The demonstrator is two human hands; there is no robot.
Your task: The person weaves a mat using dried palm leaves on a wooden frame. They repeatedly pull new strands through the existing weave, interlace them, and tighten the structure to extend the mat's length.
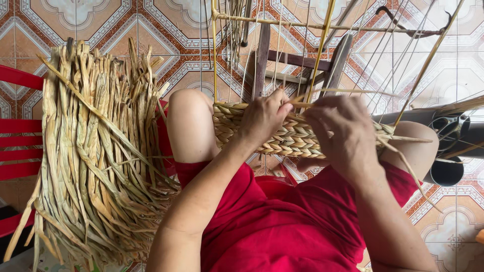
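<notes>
A band of braided straw weaving (pixel 290 141) runs across my lap, built on a frame of thin upright canes (pixel 321 45). My left hand (pixel 262 118) rests on the top edge of the weave, fingers pinching a straw strand. Just to its right, my right hand (pixel 343 133) grips a strand at the same spot, with a loose straw end (pixel 408 168) trailing past my right knee. I am seated, wearing red shorts (pixel 282 221).
A large bundle of dried straw strips (pixel 96 151) hangs over a red chair (pixel 17 143) at my left. A dark wooden stool (pixel 302 63) stands behind the frame. Grey pipes (pixel 446 146) lie at right. The floor (pixel 151 25) is patterned tile.
</notes>
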